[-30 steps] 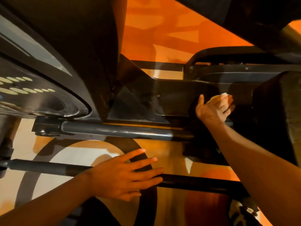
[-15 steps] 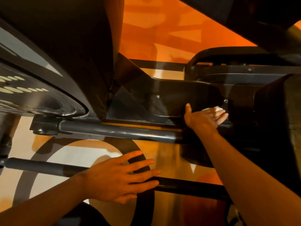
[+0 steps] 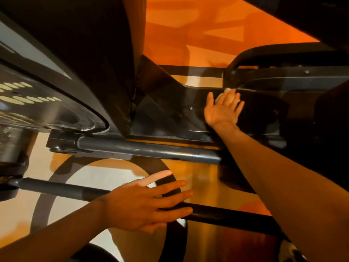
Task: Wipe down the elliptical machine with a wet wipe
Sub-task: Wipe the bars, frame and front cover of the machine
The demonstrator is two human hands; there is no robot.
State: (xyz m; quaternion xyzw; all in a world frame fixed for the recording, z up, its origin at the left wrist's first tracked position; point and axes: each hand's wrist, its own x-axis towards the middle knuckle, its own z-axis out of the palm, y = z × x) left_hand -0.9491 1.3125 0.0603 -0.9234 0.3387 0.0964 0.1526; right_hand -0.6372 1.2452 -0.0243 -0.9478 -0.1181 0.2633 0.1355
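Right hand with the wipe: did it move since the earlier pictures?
Yes. The right hand, pressing the wipe, has slid left along the black panel, nearer to its screw.

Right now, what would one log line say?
right hand: presses wet wipe on black panel | left hand: rests on lower bar

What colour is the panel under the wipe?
The panel is glossy black, best seen in the head view. The wipe looks pale.

A gym, close up
The dark body of an elliptical machine [image 3: 170,114] fills the far side, its console [image 3: 28,99] with pale oval buttons at left, grey bars [image 3: 147,150] nearer, over an orange, white and black floor [image 3: 188,35]
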